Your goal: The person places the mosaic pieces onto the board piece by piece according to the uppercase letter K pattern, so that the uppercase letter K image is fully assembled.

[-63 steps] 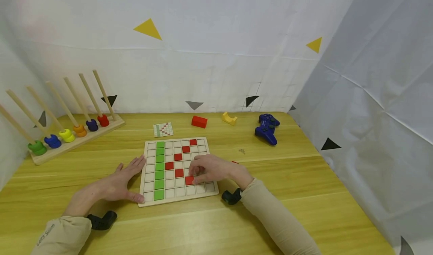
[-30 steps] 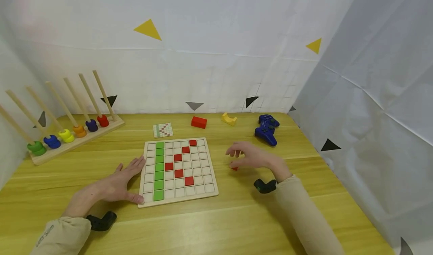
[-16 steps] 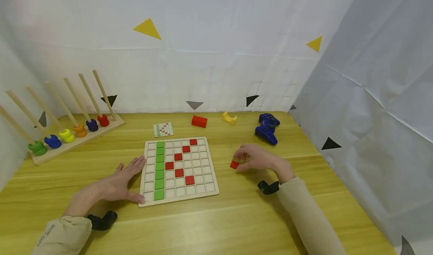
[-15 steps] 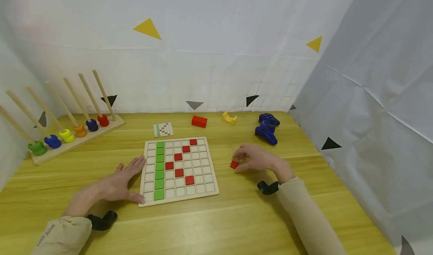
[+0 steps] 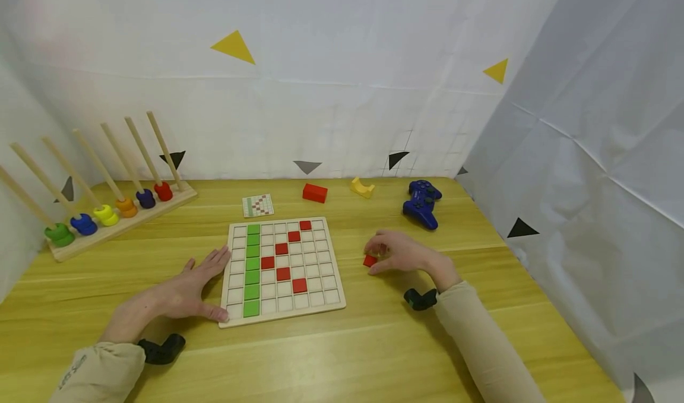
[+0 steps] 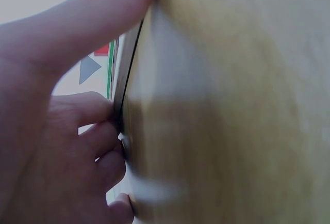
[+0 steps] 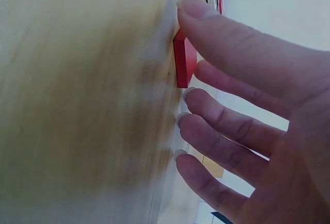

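Note:
A wooden grid board [image 5: 335,304] lies flat with a column of green tiles [image 5: 252,276] and several red tiles [image 5: 282,274] in its cells. My left hand [image 5: 184,288] rests at the board's left edge, fingers spread, thumb at the near corner. Right of the board, my right hand [image 5: 402,253] pinches a loose red square tile [image 5: 370,261] low at the table, thumb on its near side and index finger on its far side. In the right wrist view the same red tile [image 7: 183,61] stands between thumb and index finger, the other fingertips down at the tabletop.
A small pattern card [image 5: 257,205] lies behind the board. Farther right are a red block [image 5: 314,193], a yellow curved block [image 5: 362,187] and a blue game controller [image 5: 422,205]. A peg rack with coloured rings [image 5: 120,221] stands at the left.
My right hand has left the board, moved right to the loose red tile and closed its thumb and index finger around it. The left hand has stayed put.

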Tool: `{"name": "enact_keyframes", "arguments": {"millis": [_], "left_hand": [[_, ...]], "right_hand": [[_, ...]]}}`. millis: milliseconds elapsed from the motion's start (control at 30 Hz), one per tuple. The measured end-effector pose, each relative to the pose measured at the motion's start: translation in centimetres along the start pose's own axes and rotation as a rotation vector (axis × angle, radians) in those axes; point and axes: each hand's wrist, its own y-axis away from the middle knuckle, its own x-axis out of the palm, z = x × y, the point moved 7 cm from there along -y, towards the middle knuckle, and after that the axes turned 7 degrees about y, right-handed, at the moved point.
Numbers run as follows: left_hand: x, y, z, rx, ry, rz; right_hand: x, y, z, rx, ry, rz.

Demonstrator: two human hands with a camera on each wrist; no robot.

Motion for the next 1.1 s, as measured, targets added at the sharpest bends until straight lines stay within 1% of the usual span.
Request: {"name": "enact_keyframes", "arguments": {"millis": [267, 400, 567, 667, 800, 900, 1100], "left_hand": [[0.1, 0.0, 0.0, -0.008, 0.0, 0.004], [0.1, 0.0, -0.1, -0.009, 0.0, 0.007], [0.1, 0.1, -0.1, -0.007, 0.007, 0.008], [0.0, 0.1, -0.1, -0.005, 0.004, 0.004], [0.0, 0.1, 0.1, -0.009, 0.005, 0.006], [0.1, 0.1, 0.1, -0.013, 0.008, 0.01], [0.1, 0.0, 0.1, -0.007, 0.004, 0.01]], "right_hand": [[0.1, -0.2, 0.1, 0.006, 0.006, -0.008], [0.3, -0.2, 0.6, -0.022, 0.038, -0.009], [0.5, -0.2, 1.5, -0.051, 0.079, 0.014], [0.5, -0.4, 2.5, -0.082, 0.089, 0.009], [0.6, -0.6, 4.5, -0.135, 0.043, 0.0], [1.0, -0.9, 5.9, -0.164, 0.011, 0.023], [2.0, -1.6, 8.7, -0.21, 0.011, 0.066]]}}
